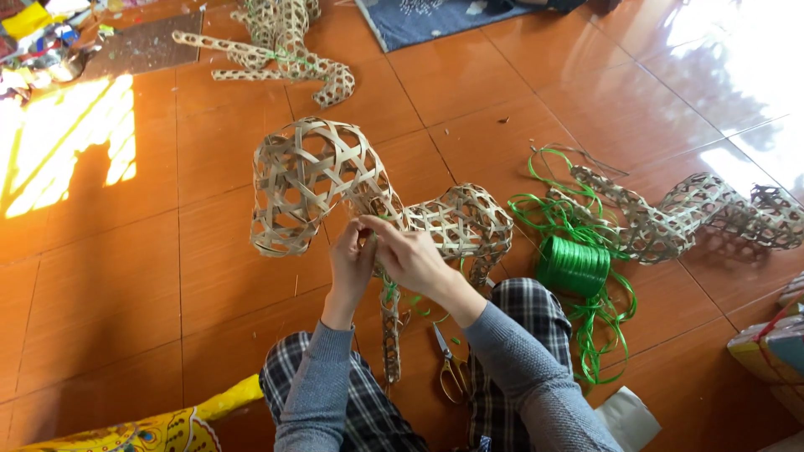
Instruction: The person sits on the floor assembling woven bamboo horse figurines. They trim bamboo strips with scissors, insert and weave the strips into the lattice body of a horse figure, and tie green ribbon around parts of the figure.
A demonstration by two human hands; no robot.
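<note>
A woven bamboo animal frame stands on the orange tiled floor in front of my knees, its openwork head to the left and its body to the right. My left hand and my right hand meet at the frame's neck, fingers pinched on the strips there. A thin green strip trails below my hands along the frame's front leg. Whether the fingers grip the green strip or only the bamboo I cannot tell.
Scissors with yellow handles lie between my legs. A spool of green plastic strip with loose loops sits at the right, beside another woven frame. A third frame lies at the back. A blue mat is farther off.
</note>
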